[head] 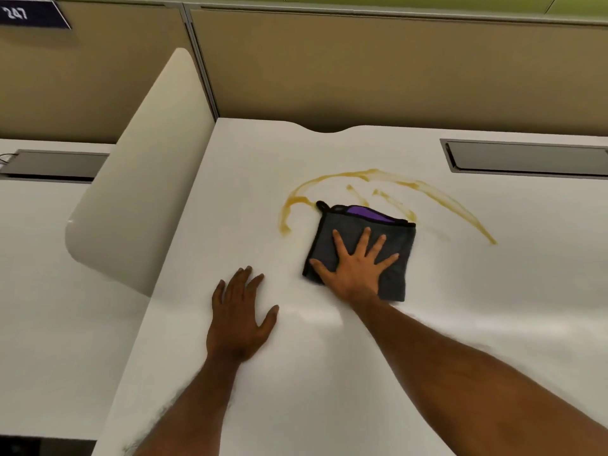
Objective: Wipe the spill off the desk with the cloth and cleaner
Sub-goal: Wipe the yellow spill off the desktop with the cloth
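Observation:
A folded grey cloth (332,235) with a purple inner layer and black trim lies on the white desk (329,373). My right hand (357,266) rests flat on the cloth, fingers spread, pressing it down. A yellow-brown spill (378,174) arcs across the desk just beyond the cloth, with streaks running down its left and right ends. The cloth's far edge touches the inner streaks. My left hand (238,319) lies flat on the bare desk to the left of the cloth, fingers apart and holding nothing. No cleaner bottle is in view.
A white rounded divider panel (141,179) stands at the desk's left edge. A grey cable hatch (526,158) is set into the desk at the back right. Tan partition walls (362,67) run along the back. Another desk with a hatch (56,166) lies to the left.

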Demonstrator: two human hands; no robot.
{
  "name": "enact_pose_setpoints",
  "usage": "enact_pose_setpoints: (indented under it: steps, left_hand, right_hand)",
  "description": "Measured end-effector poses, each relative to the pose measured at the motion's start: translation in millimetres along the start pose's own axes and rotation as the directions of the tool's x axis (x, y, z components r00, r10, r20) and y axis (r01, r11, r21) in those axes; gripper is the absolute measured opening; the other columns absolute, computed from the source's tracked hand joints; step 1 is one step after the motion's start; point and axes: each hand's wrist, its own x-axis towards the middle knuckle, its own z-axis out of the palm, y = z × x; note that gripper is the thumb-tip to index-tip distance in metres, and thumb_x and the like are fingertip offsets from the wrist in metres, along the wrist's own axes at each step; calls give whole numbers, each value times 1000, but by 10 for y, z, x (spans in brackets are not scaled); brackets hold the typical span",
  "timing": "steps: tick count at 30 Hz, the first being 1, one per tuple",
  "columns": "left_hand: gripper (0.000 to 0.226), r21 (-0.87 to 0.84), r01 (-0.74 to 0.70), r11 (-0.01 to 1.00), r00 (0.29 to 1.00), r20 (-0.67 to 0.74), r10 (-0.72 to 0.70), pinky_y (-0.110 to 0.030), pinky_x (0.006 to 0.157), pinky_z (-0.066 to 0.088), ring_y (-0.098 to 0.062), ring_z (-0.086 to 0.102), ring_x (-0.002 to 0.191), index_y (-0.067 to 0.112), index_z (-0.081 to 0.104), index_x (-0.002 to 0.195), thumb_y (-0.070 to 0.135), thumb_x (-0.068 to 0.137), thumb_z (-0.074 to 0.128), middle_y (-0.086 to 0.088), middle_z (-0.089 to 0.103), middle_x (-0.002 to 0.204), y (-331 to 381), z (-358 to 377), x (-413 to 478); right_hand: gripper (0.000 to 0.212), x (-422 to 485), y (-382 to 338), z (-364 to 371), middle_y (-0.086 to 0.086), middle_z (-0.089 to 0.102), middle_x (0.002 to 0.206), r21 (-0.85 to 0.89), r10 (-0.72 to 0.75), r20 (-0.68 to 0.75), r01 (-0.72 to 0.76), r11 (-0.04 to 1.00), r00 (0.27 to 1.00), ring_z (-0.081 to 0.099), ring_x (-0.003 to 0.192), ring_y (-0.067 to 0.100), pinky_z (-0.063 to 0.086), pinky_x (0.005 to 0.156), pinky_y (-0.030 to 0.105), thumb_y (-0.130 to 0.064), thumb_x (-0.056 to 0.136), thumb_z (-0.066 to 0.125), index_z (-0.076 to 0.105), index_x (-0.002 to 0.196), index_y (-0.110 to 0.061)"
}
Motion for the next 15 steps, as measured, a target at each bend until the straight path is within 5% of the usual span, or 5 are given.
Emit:
enact_pose_setpoints:
  steps: [8, 15]
  left_hand:
    - [68, -90, 11, 996, 1000, -15, -12, -45, 121, 15, -15, 24, 147, 19, 31, 148, 57, 92, 37, -2, 34, 156, 0, -18, 5]
    - [58, -31, -4, 1000, 1000, -5, 4, -44, 121, 12, -15, 20, 148, 25, 43, 141, 54, 91, 42, 0, 32, 156, 1, -29, -3]
  right_hand:
    - [84, -280, -395, 125, 11, -13, 163, -24, -377, 14, 377, 926, 926, -23, 145, 42, -12, 103, 76, -89, 75, 19, 2, 148, -53]
    - [85, 4, 204, -23, 4, -7, 164, -26, -129, -23, 129, 991, 991, -16, 148, 37, -8, 106, 75, -90, 73, 16, 8, 148, -51]
